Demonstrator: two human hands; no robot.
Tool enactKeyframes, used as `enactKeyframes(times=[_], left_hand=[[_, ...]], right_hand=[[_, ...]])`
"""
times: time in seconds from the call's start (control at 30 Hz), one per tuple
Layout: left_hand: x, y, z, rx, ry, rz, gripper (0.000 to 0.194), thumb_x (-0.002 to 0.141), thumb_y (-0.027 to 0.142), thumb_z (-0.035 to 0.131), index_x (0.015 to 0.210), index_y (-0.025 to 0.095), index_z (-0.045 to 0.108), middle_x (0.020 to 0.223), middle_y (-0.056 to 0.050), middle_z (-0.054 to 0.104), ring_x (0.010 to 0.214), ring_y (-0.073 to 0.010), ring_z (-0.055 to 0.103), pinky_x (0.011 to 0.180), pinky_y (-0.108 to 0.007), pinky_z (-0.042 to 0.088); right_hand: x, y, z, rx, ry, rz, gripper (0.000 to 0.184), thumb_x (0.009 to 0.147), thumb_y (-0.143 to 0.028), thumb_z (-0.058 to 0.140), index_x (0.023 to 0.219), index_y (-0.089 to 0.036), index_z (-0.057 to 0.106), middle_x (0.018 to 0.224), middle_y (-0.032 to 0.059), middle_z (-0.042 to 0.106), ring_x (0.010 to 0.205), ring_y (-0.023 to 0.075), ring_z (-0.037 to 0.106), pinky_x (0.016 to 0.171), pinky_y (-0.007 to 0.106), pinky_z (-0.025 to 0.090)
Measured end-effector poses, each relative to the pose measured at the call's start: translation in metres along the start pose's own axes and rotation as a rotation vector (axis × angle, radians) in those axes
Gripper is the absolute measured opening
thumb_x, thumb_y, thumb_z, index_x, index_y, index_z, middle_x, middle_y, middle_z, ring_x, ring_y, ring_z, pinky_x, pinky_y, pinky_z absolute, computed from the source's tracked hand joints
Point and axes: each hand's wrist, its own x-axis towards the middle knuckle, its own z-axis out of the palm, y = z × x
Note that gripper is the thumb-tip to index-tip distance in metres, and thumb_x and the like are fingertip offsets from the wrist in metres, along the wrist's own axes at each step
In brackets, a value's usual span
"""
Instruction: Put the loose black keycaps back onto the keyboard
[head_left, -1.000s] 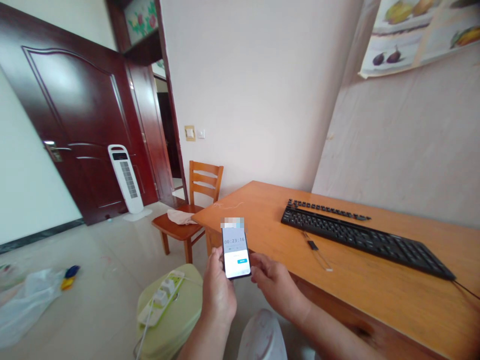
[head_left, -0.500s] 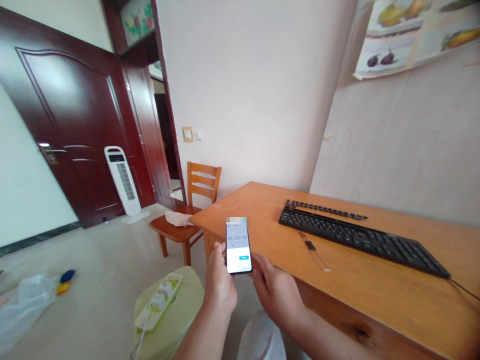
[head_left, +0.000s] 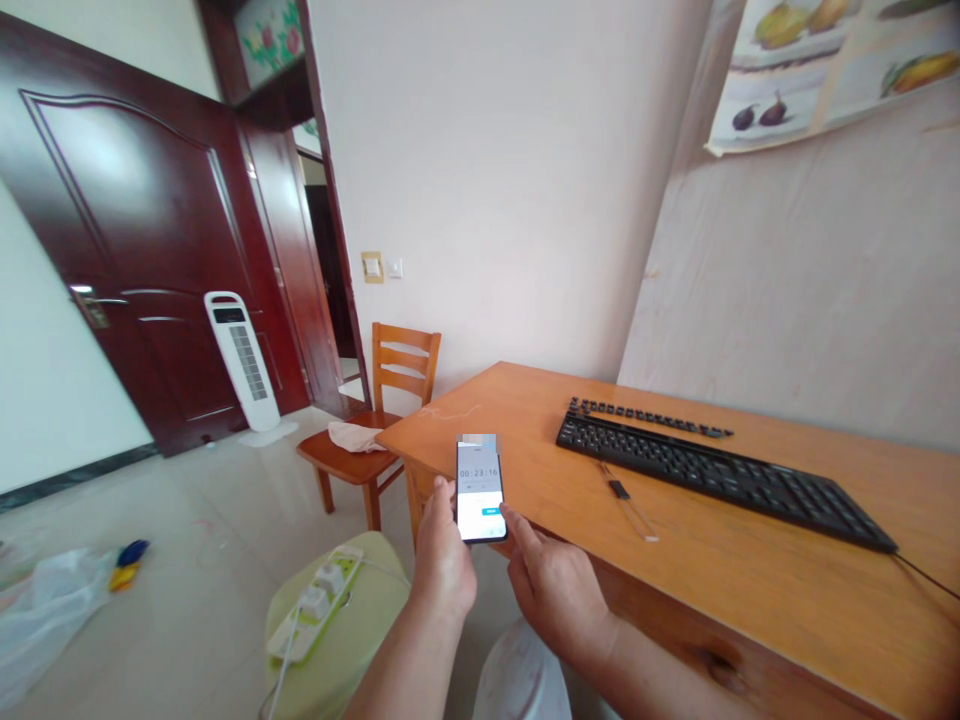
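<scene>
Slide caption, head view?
Left hand holds a phone showing 00:23:16, right hand at its edge, beside a desk with a keyboard.

Room to pass and obstructions around the grip of the left hand (head_left: pixel 442 560) on the phone (head_left: pixel 480 515).

Passage is open above the grip and, to its left, over the floor between hand and chair (head_left: pixel 406 358). Immediately right, the right hand (head_left: pixel 559 595) closes the approach, its index finger at the phone's edge. Beyond the phone, the desk (head_left: pixel 517 425) presents its near edge; farther right, a lane along its top runs between that edge and the keyboard (head_left: pixel 720 480), interrupted by a small black looped object (head_left: pixel 619 490). Below and left of the grip stands a stool (head_left: pixel 367 610) bearing a power strip (head_left: pixel 319 605); below, a knee (head_left: pixel 523 680) limits downward movement.
</scene>
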Motion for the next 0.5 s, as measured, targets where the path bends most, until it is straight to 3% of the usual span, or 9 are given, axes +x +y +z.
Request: enactKeyframes(times=[0.23,0.5], left_hand=[[0.003,0.005,0.003,-0.012,-0.003,-0.054,0.053,0.081,0.059,0.055,0.105,0.013,0.066,0.092,-0.01,0.071,0.081,-0.0211,0.068,0.072,-0.031,0.052],[-0.001,0.013,0.008,0.007,-0.045,-0.134,0.055,0.085,0.059,0.049,0.104,0.01,0.067,0.091,-0.011,0.071,0.078,-0.0197,0.068,0.07,-0.029,0.052]], right_hand=[[0.006,-0.001,-0.001,-0.104,-0.07,0.036,0.062,0.08,-0.014,0.045,0.142,-0.014,0.041,0.107,0.0158,0.071,0.084,0.0268,0.07,0.071,0.033,0.05],[0.006,-0.003,-0.005,-0.141,-0.055,0.029,0.06,0.083,-0.015,0.044,0.143,-0.015,0.039,0.099,0.0114,0.073,0.079,0.0235,0.071,0.068,0.03,0.051]])
